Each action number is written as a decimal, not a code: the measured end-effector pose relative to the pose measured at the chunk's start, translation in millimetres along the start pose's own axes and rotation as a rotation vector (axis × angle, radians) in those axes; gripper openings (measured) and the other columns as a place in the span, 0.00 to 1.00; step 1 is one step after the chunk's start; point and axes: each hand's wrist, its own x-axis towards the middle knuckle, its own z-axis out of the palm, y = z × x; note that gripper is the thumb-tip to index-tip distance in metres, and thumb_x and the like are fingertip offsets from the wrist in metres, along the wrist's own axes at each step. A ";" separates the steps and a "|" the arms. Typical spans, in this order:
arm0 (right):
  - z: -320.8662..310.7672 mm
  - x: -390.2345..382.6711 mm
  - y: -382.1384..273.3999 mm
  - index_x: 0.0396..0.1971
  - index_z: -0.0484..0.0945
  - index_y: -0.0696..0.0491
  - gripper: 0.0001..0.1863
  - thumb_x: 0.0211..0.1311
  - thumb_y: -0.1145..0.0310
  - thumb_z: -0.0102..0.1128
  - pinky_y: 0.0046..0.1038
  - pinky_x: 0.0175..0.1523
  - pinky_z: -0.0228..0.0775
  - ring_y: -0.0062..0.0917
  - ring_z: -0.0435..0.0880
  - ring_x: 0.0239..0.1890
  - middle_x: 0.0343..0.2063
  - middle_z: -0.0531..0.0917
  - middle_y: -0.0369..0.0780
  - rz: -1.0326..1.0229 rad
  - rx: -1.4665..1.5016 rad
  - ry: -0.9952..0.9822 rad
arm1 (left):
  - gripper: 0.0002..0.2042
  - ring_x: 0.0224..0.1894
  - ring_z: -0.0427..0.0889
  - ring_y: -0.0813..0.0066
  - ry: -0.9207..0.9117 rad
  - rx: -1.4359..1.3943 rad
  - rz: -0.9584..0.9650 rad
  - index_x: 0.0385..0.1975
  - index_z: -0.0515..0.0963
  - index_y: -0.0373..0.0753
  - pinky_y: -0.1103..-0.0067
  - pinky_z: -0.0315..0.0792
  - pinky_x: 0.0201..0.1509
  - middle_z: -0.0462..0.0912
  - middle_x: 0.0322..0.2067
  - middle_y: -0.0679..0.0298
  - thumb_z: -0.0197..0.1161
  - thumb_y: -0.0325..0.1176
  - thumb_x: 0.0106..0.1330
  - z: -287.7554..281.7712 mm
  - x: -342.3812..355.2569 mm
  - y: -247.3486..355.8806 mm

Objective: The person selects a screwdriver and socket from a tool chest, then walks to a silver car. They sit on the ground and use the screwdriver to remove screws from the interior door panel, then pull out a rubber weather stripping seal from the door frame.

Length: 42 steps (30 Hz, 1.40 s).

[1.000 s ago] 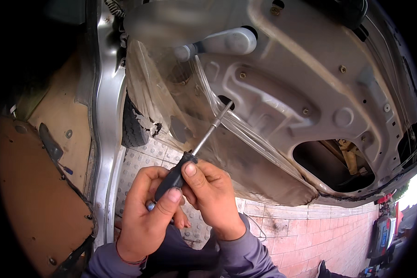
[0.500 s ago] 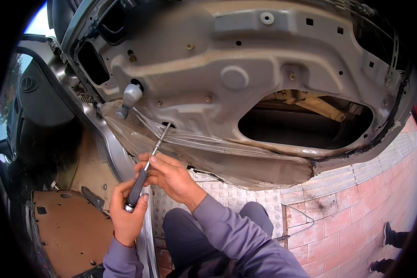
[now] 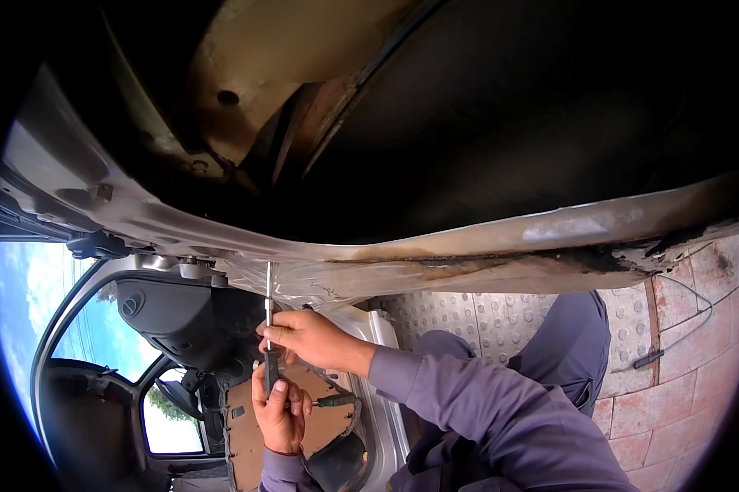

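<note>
My left hand [image 3: 281, 418] is wrapped round the black handle of a socket driver [image 3: 270, 316], which points upward. Higher on the tool, my right hand [image 3: 316, 338] pinches its metal shaft between thumb and fingers. The shaft's tip meets the lower part of the bare car door [image 3: 337, 252], beside clear plastic sheeting [image 3: 320, 283] that hangs along it. What the tip engages is too small to make out.
A large dark door opening fills the upper view. Below left lie a brown panel [image 3: 242, 426] and a green-handled tool [image 3: 337, 401]. The car's dashboard [image 3: 164, 316] is at left. A thin looped wire tool [image 3: 648, 359] rests on the paving at right.
My view has moved much closer to the door, its opening now overhead. Both hands keep hold of the socket driver, which now stands nearly upright instead of slanting.
</note>
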 end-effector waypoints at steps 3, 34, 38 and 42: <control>-11.0 1.9 4.0 0.55 0.75 0.60 0.19 0.77 0.61 0.51 0.24 0.43 0.76 0.22 0.83 0.47 0.46 0.85 0.41 0.046 0.204 -0.059 | 0.22 0.32 0.83 0.67 0.129 1.326 0.760 0.59 0.71 0.33 0.73 0.79 0.38 0.83 0.39 0.56 0.66 0.24 0.65 -6.9 10.1 -4.4; 8.0 -9.8 -35.6 0.42 0.77 0.59 0.17 0.75 0.57 0.56 0.25 0.41 0.72 0.24 0.79 0.34 0.30 0.81 0.41 0.090 -0.355 0.436 | 0.17 0.36 0.78 0.84 0.149 -0.285 0.296 0.54 0.72 0.34 0.80 0.73 0.39 0.80 0.32 0.64 0.65 0.23 0.66 32.0 -7.9 -35.9; 3.0 -19.5 -48.8 0.37 0.76 0.56 0.19 0.78 0.54 0.48 0.28 0.35 0.73 0.27 0.79 0.27 0.24 0.80 0.42 0.224 -0.434 0.497 | 0.20 0.35 0.87 0.66 0.124 -0.320 0.275 0.55 0.72 0.32 0.76 0.78 0.37 0.85 0.38 0.55 0.68 0.25 0.64 36.7 -18.0 -48.0; 30.6 -12.3 -55.6 0.36 0.73 0.51 0.22 0.80 0.50 0.38 0.32 0.20 0.72 0.24 0.71 0.15 0.19 0.74 0.37 0.344 -0.434 0.498 | 0.24 0.31 0.87 0.58 0.093 -0.334 0.325 0.57 0.70 0.31 0.72 0.79 0.31 0.84 0.37 0.53 0.69 0.27 0.62 34.0 -27.1 -35.7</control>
